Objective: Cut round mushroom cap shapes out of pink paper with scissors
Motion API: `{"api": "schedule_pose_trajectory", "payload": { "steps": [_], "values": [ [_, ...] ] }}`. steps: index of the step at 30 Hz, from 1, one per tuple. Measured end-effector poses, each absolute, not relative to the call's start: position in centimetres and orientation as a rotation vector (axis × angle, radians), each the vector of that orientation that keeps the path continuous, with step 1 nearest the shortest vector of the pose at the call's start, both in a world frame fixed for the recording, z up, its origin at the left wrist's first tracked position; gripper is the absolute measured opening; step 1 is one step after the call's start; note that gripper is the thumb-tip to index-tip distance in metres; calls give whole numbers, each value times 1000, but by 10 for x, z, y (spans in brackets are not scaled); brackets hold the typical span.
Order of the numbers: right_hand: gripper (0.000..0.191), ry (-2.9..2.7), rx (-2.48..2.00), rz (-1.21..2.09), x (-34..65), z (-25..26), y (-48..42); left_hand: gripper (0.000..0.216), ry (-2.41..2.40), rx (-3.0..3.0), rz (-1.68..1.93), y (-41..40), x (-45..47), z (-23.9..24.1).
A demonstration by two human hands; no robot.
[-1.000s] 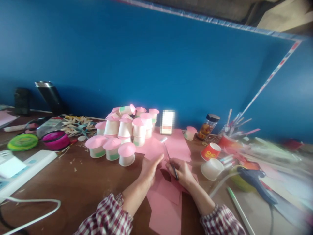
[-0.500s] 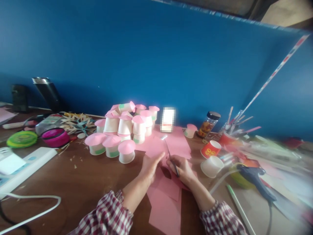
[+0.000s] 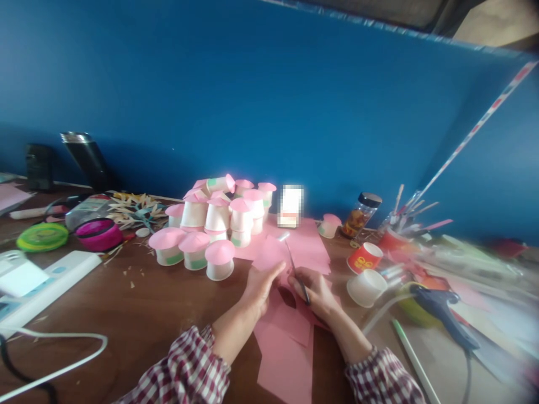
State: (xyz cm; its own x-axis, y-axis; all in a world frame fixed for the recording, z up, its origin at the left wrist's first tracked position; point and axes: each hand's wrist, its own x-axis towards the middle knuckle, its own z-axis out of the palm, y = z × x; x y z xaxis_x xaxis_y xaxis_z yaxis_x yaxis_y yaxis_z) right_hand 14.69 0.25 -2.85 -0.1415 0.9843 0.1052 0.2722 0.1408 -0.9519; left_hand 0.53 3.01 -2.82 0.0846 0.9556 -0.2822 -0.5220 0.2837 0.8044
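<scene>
My right hand (image 3: 315, 292) is closed around a pair of scissors (image 3: 301, 286) with dark handles, the blades pointing away from me. A piece of pink paper (image 3: 269, 253) is pinched in my left hand (image 3: 261, 286), just left of the blades. Its fingertips are partly hidden behind the paper. Under and in front of my hands lie more pink sheets (image 3: 286, 365). To the left of the hands stand several white paper cups (image 3: 219, 269) wearing pink paper cone tops (image 3: 219, 252), some of them stacked.
A bright phone-like screen (image 3: 290, 206) stands at the wall. On the right are a lidded jar (image 3: 361, 216), a red paper cup (image 3: 365, 258), a white cup (image 3: 367, 287) and a glue gun (image 3: 446, 314). A power strip (image 3: 63, 286) and pink pouch (image 3: 99, 234) lie left.
The view has shifted slightly, so everything sits a little further right. Both hands keep nearly the same pose at the paper, and the scissors have barely moved.
</scene>
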Motion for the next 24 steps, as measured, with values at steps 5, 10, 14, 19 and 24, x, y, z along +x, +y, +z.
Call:
{"api": "schedule_pose_trajectory", "payload": {
  "steps": [5,10,14,19,24],
  "values": [
    [23,-1576,-1279,1033,146,-27,3,30,960,590,1207,30,5,-27],
    [23,-1574,-1294,1026,145,-25,3,33,953,597,1222,30,4,-26],
    [21,-1581,-1298,1030,145,-24,3,31,953,596,1233,28,5,-18],
    [22,-1579,-1332,995,145,-21,3,30,996,597,1229,27,5,-15],
    [22,-1582,-1335,983,144,-21,2,31,965,637,1220,30,4,-23]
  ]
}}
